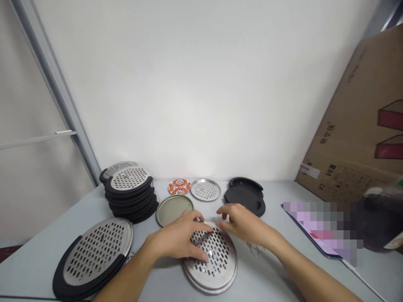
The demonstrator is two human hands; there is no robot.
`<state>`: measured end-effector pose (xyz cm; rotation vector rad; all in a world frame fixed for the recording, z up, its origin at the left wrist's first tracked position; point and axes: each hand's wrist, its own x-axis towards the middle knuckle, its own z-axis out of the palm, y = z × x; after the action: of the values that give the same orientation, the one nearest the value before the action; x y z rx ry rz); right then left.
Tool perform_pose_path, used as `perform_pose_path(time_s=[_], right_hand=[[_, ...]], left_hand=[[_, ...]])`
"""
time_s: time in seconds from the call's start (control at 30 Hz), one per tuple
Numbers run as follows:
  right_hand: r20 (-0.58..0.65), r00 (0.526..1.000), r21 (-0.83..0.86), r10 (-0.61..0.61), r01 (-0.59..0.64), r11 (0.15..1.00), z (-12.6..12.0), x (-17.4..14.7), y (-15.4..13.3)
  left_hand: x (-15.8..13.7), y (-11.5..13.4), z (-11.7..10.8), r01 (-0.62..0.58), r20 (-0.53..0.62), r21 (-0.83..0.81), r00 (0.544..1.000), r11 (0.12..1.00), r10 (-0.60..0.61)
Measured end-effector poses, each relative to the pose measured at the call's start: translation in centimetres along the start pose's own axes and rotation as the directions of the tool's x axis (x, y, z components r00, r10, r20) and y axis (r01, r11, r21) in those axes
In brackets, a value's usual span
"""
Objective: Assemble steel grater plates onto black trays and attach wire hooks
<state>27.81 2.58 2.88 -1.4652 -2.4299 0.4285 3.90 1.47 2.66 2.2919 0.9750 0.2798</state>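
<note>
A round, perforated metal disc (220, 268) with slotted holes lies at the near middle of the table. My left hand (179, 237) rests over its left side, thumb and index finger spread across the holes, with a dark patch between them. Over the disc's far right edge is my right hand (242, 220), fingers bent and apart, with no object visible in it. Beyond my left hand lies a shallow olive-green round lid (171, 209). Small scissors (255, 250), partly hidden by my right forearm, show their finger rings.
At left are a stack of black-rimmed perforated discs (130, 197) and a larger pile (94, 256) nearer me. Along the back sit an orange patterned disc (179, 186), a small holed tray (205, 190) and black rims (245, 197). A tablet (315, 230), jar (374, 222) and carton (355, 126) stand right.
</note>
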Motion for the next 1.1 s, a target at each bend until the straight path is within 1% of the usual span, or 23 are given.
perform_pose_path(time_s=[0.1,0.17,0.27,0.37,0.57,0.83,1.1], right_hand=[[-0.104,0.984,-0.187,0.144,-0.162,0.969,-0.3,0.3,0.9],[-0.106,0.972,-0.299,0.211,-0.233,0.925,-0.4,0.4,1.5],[-0.064,0.964,-0.427,0.258,-0.261,0.866,-0.2,0.4,2.1],[-0.067,0.959,-0.503,0.275,-0.27,0.821,0.1,0.4,2.4],[-0.101,0.95,-0.537,0.296,-0.303,0.787,0.2,0.6,2.8],[-0.087,0.949,-0.532,0.302,-0.301,0.791,0.5,1.0,3.9],[-0.112,0.946,-0.517,0.305,-0.318,0.795,0.4,1.1,3.6]], left_hand=[[0.1,0.0,0.0,-0.005,-0.049,-0.017,0.999,1.0,0.004],[0.2,0.1,0.0,-0.011,-0.091,-0.015,0.996,1.0,0.01],[0.3,0.2,0.0,-0.007,-0.16,-0.004,0.987,1.0,0.006],[0.5,0.4,0.0,0.002,-0.206,0.01,0.979,1.0,0.0],[0.7,0.6,0.2,-0.001,-0.254,0.031,0.967,1.0,0.008],[0.7,0.8,0.3,-0.002,-0.27,0.035,0.963,0.999,0.011],[0.7,0.9,0.2,0.0,-0.263,0.036,0.965,0.999,0.01]])
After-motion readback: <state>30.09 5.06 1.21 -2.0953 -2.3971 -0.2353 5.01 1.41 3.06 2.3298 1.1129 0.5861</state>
